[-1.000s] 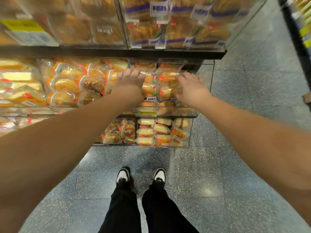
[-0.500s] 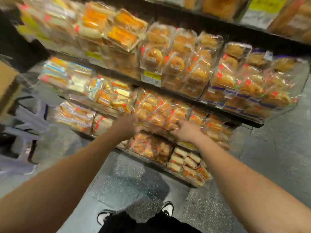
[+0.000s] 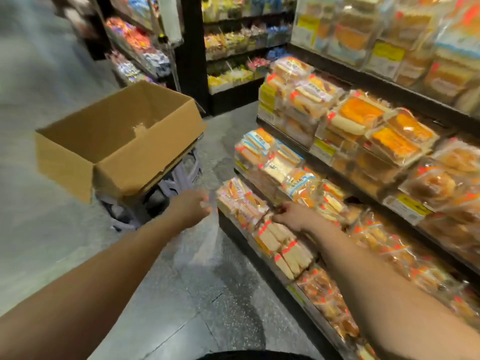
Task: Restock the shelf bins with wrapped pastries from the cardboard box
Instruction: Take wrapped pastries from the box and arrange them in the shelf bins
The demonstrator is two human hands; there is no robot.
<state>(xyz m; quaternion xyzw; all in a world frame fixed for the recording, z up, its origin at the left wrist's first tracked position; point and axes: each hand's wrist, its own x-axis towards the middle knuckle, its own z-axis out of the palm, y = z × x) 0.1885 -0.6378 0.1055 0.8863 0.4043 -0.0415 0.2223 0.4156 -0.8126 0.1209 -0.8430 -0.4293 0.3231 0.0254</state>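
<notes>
1. Both hands have come off the middle bins: left hand (image 3: 193, 207), blurred, hangs over the floor toward the cardboard box (image 3: 118, 137); its grip I cannot tell.
2. Right hand (image 3: 292, 215), fingers loosely curled, rests on wrapped pastries (image 3: 283, 242) at the lowest shelf's front edge.
3. Likely fetching more stock.

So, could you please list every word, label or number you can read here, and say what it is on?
None can be read.
Yellow shelf-edge price tags: print blurred.
Clear pastry wrappers with blue-and-white labels: lettering smeared.
Large yellow signs on the top-shelf packs: too blurred.
Open brown cardboard box: no print visible.
</notes>
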